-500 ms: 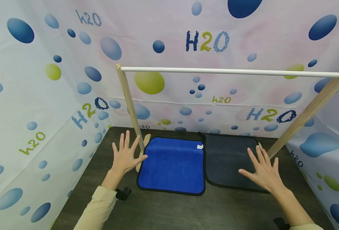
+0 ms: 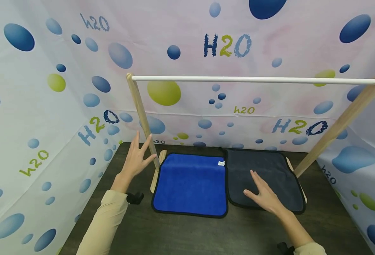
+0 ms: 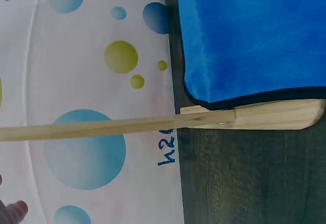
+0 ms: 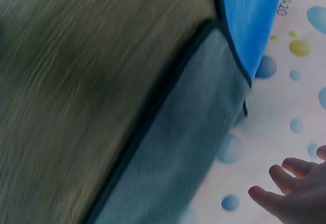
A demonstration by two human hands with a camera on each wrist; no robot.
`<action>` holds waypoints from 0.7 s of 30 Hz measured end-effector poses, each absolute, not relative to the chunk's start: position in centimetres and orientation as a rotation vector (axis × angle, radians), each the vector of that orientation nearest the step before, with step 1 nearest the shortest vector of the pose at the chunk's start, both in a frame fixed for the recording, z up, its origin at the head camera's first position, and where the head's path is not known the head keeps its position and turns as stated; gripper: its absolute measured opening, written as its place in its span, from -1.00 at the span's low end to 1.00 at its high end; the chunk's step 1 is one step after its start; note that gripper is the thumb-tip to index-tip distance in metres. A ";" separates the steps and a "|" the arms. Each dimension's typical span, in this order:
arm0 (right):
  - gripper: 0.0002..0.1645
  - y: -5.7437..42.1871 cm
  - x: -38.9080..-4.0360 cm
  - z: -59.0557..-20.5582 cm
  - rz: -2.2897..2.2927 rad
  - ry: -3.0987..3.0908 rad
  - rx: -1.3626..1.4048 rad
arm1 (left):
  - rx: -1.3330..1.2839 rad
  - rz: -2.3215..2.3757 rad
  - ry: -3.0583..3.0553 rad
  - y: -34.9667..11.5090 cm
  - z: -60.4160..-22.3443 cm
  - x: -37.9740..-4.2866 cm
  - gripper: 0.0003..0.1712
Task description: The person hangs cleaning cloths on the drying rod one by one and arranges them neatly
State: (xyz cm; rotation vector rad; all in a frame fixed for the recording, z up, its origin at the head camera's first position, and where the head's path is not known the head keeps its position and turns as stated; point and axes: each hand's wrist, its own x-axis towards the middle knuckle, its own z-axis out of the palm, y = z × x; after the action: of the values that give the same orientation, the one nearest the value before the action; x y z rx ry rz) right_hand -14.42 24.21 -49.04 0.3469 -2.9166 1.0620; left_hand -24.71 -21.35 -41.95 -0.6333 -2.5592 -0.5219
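Two cloths lie flat side by side on the dark table: a blue cloth (image 2: pixel 190 184) with black edging and a small white tag, and a dark grey cloth (image 2: pixel 260 170) with black edging. My left hand (image 2: pixel 134 159) hovers beside the rack's left post, its fingers extended and holding nothing. Over the front part of the grey cloth hangs my right hand (image 2: pixel 265 196), fingers straight, nothing in it. In the right wrist view several fingertips (image 4: pixel 270 198) show at the lower right, apart from the cloth.
A rack with a white rod (image 2: pixel 254 79) and wooden posts (image 2: pixel 340 125) stands over the cloths. Its left wooden foot (image 3: pixel 280 114) borders the blue cloth. Curtain-like walls (image 2: pixel 187 32) printed with bubbles and "H2O" enclose the table (image 2: pixel 200 235).
My right hand has moved left, from near the right post to over the grey cloth. My left hand has turned and risen slightly. The cloths lie as before.
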 end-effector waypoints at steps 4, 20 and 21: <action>-0.10 22.2 -14.9 -50.1 1.373 -2.851 0.410 | -0.654 -0.578 -2.533 -21.3 -41.5 -26.0 -0.12; -0.17 17.6 -16.9 -53.5 1.757 -2.854 0.350 | -0.592 -0.729 -2.497 -20.2 -40.6 -28.8 -0.03; -0.16 17.6 -17.0 -53.7 1.713 -2.886 0.346 | -0.593 -0.740 -2.490 -20.2 -40.6 -28.8 -0.01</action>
State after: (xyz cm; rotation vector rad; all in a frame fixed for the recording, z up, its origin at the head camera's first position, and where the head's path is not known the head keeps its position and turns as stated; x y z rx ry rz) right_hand -16.99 17.56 -53.70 0.3456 -2.8864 1.7126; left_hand -28.83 -20.17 -40.56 -0.5933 -2.4903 -0.7399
